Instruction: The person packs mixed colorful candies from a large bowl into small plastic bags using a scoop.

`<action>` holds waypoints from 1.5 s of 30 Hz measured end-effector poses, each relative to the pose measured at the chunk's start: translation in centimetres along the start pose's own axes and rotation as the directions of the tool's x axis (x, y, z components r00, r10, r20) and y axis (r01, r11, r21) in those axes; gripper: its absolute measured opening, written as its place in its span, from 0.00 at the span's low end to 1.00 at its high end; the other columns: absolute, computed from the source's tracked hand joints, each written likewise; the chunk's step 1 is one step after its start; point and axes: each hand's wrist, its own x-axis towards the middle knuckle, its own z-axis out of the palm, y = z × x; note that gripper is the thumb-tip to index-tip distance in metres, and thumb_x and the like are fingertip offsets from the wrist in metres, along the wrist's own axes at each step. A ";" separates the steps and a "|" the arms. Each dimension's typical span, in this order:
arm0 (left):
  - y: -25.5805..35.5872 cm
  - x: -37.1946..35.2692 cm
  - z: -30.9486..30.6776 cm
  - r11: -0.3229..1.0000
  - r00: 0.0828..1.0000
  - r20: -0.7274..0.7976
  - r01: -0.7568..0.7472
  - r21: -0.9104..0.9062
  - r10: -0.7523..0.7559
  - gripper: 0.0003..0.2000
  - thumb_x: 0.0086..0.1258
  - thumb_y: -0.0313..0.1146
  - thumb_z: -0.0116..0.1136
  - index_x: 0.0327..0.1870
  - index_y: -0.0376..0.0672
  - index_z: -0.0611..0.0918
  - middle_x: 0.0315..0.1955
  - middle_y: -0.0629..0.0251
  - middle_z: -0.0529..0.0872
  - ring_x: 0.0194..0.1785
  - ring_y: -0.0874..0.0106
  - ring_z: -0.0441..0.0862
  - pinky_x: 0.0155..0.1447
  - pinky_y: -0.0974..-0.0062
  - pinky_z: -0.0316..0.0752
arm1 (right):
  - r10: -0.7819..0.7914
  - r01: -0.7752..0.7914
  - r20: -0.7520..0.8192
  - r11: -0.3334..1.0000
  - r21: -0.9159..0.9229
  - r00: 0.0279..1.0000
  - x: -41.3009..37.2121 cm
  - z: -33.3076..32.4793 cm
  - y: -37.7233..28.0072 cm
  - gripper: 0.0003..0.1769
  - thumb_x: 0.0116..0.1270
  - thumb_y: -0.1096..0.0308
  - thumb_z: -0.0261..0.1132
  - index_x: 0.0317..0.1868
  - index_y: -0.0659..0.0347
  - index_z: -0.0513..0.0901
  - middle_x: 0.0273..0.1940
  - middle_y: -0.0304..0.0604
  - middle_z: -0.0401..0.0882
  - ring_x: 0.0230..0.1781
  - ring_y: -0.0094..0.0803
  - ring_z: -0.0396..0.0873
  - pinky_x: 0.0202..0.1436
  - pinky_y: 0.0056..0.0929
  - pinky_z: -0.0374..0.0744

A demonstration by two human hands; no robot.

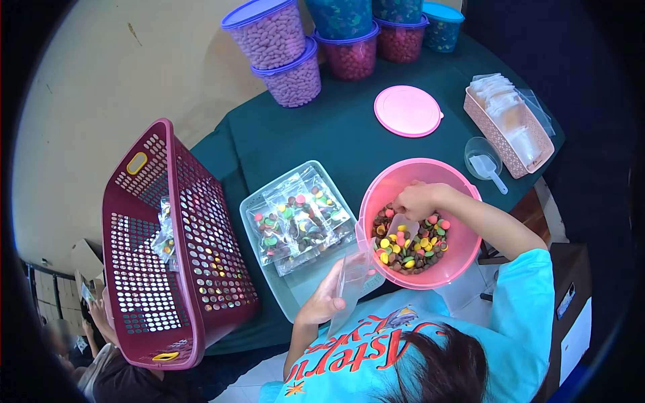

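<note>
Right hand (416, 200) is down inside the pink bowl (440, 173), fingers curled shut around a clear scoop (402, 225) that's sitting right on the pile of colourful candies (411, 250). Left hand (322, 302) is just outside the bowl's near-left edge, holding an empty clear bag (353, 279) upright between thumb and fingers, so it's pinching the bag and not spread. The top of the bag sits right up against the bowl rim. The bowl is at the near edge of the bench (322, 127), which has a dark green cloth over it. Just left of the bowl there's a clear tray (302, 287) with a bunch of filled packs (299, 221) lying flat in it. Further left a big maroon basket (201, 221) is tipped on its side, with a few more packs (164, 235) inside. Behind the bowl a pink lid (408, 111) lies flat on the cloth. Off to the right is a small pink crate (494, 138) stuffed with empty bags (510, 114), and a clear cup (476, 149) with a spare scoop (489, 168) in it sits just beside the crate. Along the far edge are stacked tubs (272, 33) of candy, some with purple lids and one with a teal lid. Somebody else's hand (101, 312) shows at the bottom left by the basket, can't tell what it's doing.
</note>
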 end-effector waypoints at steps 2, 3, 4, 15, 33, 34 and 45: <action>-0.1 -0.2 0.1 1.000 1.000 -0.007 0.000 -0.009 0.000 0.52 0.44 0.63 0.59 0.62 0.33 0.52 0.60 0.53 0.57 0.62 0.63 0.59 0.64 0.64 0.51 | -0.038 0.030 0.061 0.992 0.121 0.997 -0.2 0.1 0.2 0.08 0.47 0.66 0.59 0.30 0.57 0.77 0.27 0.41 0.77 0.32 0.37 0.76 0.48 0.40 0.65; -0.3 -0.2 0.1 1.000 1.000 -0.011 -0.012 -0.007 0.012 0.52 0.44 0.62 0.60 0.63 0.33 0.51 0.60 0.54 0.57 0.62 0.63 0.59 0.64 0.64 0.51 | -0.079 0.048 0.118 0.968 0.245 0.990 -0.4 0.0 0.0 0.07 0.48 0.65 0.58 0.28 0.58 0.75 0.28 0.41 0.77 0.32 0.36 0.75 0.48 0.39 0.65; -0.5 -0.1 0.1 1.000 1.000 -0.013 -0.024 -0.003 0.024 0.52 0.44 0.61 0.61 0.63 0.33 0.51 0.59 0.54 0.57 0.62 0.64 0.59 0.64 0.64 0.51 | -0.079 0.048 0.119 0.969 0.243 0.990 -0.7 -0.1 -0.4 0.07 0.48 0.65 0.58 0.28 0.58 0.75 0.28 0.41 0.77 0.32 0.36 0.75 0.48 0.39 0.65; 1.7 -0.5 1.0 0.762 0.930 -0.237 -0.065 0.645 0.280 0.41 0.36 0.42 0.73 0.54 0.35 0.68 0.47 0.57 0.71 0.52 0.66 0.71 0.55 0.70 0.64 | -0.182 0.231 -0.170 0.911 0.342 0.968 -4.7 -3.4 -0.2 0.09 0.55 0.66 0.56 0.31 0.64 0.74 0.27 0.44 0.75 0.29 0.30 0.73 0.35 0.31 0.70; 3.4 2.7 4.7 0.467 0.875 -0.203 -0.029 0.884 0.439 0.38 0.37 0.39 0.72 0.53 0.37 0.68 0.45 0.55 0.71 0.48 0.62 0.72 0.49 0.67 0.70 | -0.112 -0.186 -0.544 0.867 -0.462 0.832 -11.6 -7.6 -14.1 0.08 0.46 0.66 0.60 0.26 0.62 0.77 0.23 0.42 0.77 0.31 0.32 0.75 0.46 0.32 0.63; 3.3 2.7 4.6 0.450 0.871 -0.181 -0.050 0.892 0.456 0.38 0.37 0.38 0.72 0.53 0.37 0.68 0.45 0.55 0.71 0.48 0.62 0.72 0.49 0.67 0.70 | -0.118 -0.222 -0.541 0.824 -0.521 0.833 -11.7 -7.5 -14.6 0.09 0.45 0.66 0.61 0.26 0.62 0.77 0.23 0.42 0.78 0.33 0.32 0.75 0.47 0.32 0.63; 1.1 2.6 6.5 0.518 0.821 -0.297 0.001 0.855 0.488 0.41 0.31 0.38 0.73 0.53 0.34 0.69 0.44 0.54 0.71 0.49 0.62 0.71 0.52 0.67 0.67 | -0.133 -0.222 -0.645 0.871 -0.439 0.752 -14.7 -7.1 -10.9 0.05 0.48 0.70 0.58 0.25 0.62 0.75 0.20 0.43 0.74 0.28 0.33 0.74 0.42 0.32 0.63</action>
